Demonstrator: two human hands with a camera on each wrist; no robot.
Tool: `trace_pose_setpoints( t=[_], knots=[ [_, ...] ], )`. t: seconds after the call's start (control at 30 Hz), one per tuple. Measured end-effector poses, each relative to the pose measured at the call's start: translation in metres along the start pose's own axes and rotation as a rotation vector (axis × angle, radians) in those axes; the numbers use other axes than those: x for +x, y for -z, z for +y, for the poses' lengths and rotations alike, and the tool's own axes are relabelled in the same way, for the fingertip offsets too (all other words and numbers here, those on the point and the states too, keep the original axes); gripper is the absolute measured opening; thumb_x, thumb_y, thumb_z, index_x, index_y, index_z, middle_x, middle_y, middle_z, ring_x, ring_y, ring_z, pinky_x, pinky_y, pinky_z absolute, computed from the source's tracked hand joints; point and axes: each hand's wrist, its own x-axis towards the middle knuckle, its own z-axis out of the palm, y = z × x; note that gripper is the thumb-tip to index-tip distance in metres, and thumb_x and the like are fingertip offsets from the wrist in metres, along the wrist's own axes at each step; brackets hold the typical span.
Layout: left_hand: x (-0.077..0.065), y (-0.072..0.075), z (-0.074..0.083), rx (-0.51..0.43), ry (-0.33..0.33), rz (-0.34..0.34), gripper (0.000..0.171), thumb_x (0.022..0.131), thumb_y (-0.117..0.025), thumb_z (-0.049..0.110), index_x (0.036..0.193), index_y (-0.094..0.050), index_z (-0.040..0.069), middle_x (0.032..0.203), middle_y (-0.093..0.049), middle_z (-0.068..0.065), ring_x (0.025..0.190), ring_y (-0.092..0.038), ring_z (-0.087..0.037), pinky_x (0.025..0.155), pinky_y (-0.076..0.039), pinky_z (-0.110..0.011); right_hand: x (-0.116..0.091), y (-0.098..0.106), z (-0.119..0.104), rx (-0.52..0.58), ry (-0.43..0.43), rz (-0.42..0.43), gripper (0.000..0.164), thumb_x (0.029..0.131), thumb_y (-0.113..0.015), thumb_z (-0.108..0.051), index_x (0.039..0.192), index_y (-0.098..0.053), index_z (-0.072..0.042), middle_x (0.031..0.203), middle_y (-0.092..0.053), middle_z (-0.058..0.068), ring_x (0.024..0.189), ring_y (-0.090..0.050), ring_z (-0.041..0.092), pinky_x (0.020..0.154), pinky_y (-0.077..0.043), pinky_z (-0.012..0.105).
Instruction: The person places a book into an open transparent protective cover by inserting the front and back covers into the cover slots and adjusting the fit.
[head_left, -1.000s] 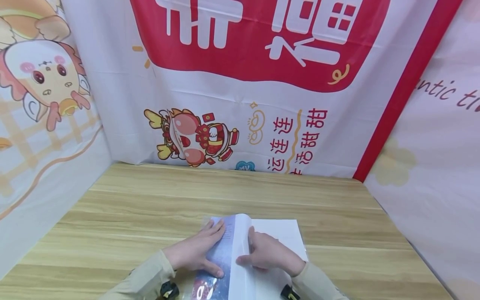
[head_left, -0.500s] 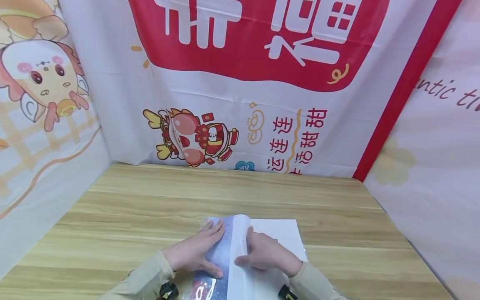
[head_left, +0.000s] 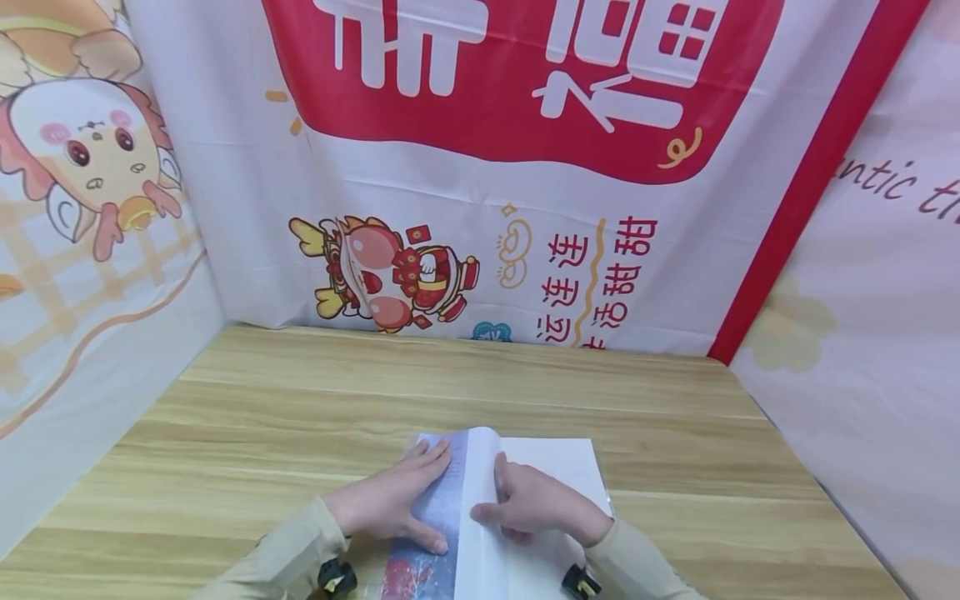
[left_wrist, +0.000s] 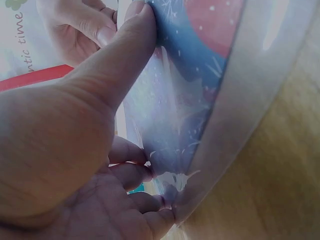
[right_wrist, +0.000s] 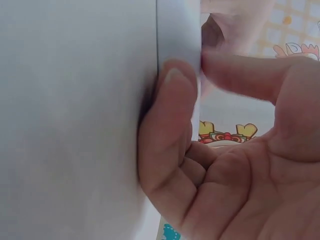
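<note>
A book with a blue-purple snowy picture on its left part lies at the table's front. Clear plastic sticks out past its left edge. Down the middle runs a rounded white strip; to the right lies a plain white sheet. My left hand rests on the picture with fingers and thumb spread. My right hand pinches the white strip, its thumb on the left side and curled fingers against the right. What lies beneath the strip is hidden.
The wooden table stretches behind and to both sides of the book. Printed cloth hangs along its back, with more cloth at left and right. Dark wrist devices sit on both wrists.
Both hands keep their places on the book. The bright glare on the lower picture has faded, so a red patch shows there more clearly.
</note>
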Motion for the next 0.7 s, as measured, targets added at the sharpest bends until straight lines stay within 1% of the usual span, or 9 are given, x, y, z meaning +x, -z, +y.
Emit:
trace_pose_setpoints(
  t=[0.13,0.27,0.4,0.5,0.6,0.7],
  knots=[
    [-0.001,0.0,-0.001,-0.001,0.001,-0.001,0.118,0.066,-0.072,0.061,0.147,-0.02,-0.007,0.153,-0.01,-0.022,0.138,-0.006,-0.044,0.109,-0.011,-0.051,0.0,-0.002,-0.001,-0.009,-0.012,0.013,0.09,0.088,-0.065,-0.039,0.14,-0.02,0.019,0.046,-0.049,-0.002,0.036,-0.046,0.011,0.041,-0.037,0.024],
    [-0.001,0.0,-0.001,-0.006,0.001,-0.001,0.117,0.067,-0.073,0.06,0.147,-0.02,-0.007,0.153,-0.01,-0.023,0.138,-0.005,-0.044,0.109,-0.011,-0.052,0.001,-0.005,-0.003,-0.028,-0.042,0.031,0.091,0.088,-0.065,-0.039,0.142,-0.019,0.017,0.049,-0.05,0.0,0.037,-0.046,0.012,0.042,-0.039,0.024],
    [-0.002,0.0,-0.001,-0.009,0.001,0.001,0.117,0.066,-0.073,0.06,0.147,-0.02,-0.007,0.153,-0.01,-0.022,0.138,-0.005,-0.045,0.108,-0.011,-0.052,0.001,-0.007,-0.006,-0.05,-0.052,0.053,0.091,0.087,-0.066,-0.039,0.141,-0.02,0.018,0.052,-0.051,0.001,0.037,-0.046,0.012,0.044,-0.041,0.025],
    [-0.002,0.0,-0.001,-0.015,-0.002,0.002,0.117,0.066,-0.073,0.06,0.147,-0.02,-0.007,0.153,-0.01,-0.023,0.138,-0.005,-0.045,0.108,-0.011,-0.052,0.001,-0.006,-0.007,-0.045,-0.052,0.048,0.09,0.087,-0.066,-0.039,0.141,-0.022,0.018,0.053,-0.052,0.001,0.037,-0.047,0.012,0.044,-0.042,0.025],
    [-0.001,0.0,-0.001,-0.015,-0.003,0.001,0.117,0.067,-0.072,0.061,0.147,-0.02,-0.007,0.153,-0.01,-0.022,0.138,-0.006,-0.045,0.108,-0.011,-0.052,-0.001,-0.001,-0.005,0.022,-0.059,0.019,0.089,0.087,-0.066,-0.037,0.142,-0.021,0.016,0.055,-0.056,0.003,0.041,-0.053,0.015,0.044,-0.045,0.028],
    [0.001,0.001,-0.001,-0.013,-0.004,-0.005,0.118,0.067,-0.071,0.063,0.148,-0.019,-0.006,0.153,-0.01,-0.022,0.138,-0.007,-0.044,0.109,-0.012,-0.051,-0.004,0.004,-0.001,0.109,-0.052,-0.011,0.088,0.087,-0.067,-0.031,0.142,-0.018,0.017,0.058,-0.06,0.005,0.047,-0.059,0.019,0.046,-0.049,0.033]
  ],
)
